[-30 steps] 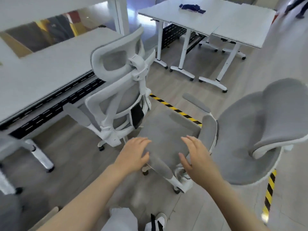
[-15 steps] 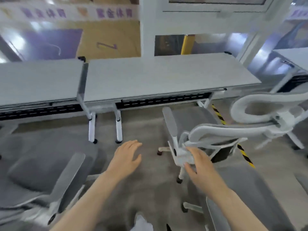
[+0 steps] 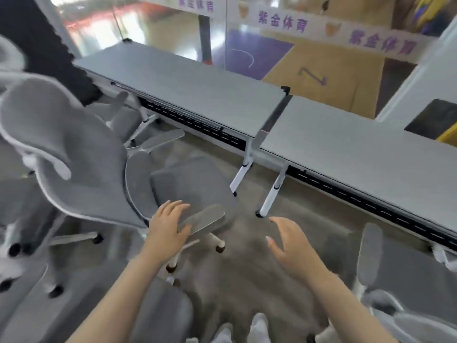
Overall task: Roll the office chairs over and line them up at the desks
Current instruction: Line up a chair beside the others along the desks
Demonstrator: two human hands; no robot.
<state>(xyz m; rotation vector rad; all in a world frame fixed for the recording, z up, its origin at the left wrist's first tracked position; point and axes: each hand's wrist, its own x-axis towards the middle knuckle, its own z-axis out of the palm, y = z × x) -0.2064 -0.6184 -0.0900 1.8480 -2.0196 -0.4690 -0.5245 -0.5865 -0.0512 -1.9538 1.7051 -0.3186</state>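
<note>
A grey office chair (image 3: pixel 81 154) with a white frame stands at the left, its seat turned toward the desks. My left hand (image 3: pixel 167 225) rests with straight fingers on the near armrest (image 3: pixel 204 219) of this chair. Over the bare floor hovers my right hand (image 3: pixel 289 241), fingers spread and holding nothing. Two grey desks run across the view: one (image 3: pixel 197 90) behind the chair, the other (image 3: pixel 358 149) to the right. Part of a second chair (image 3: pixel 371 253) shows at the lower right, only its armrest and frame visible.
More grey chairs (image 3: pixel 22 243) crowd the left edge and another seat (image 3: pixel 158 315) lies under my left arm. White desk legs (image 3: pixel 272 194) stand on the floor between the two desks. A glass wall with purple lettering runs behind the desks.
The view has swung left along the desks. My left hand has come onto the armrest of the left chair, and my right hand has left the white chair frame it touched.
</note>
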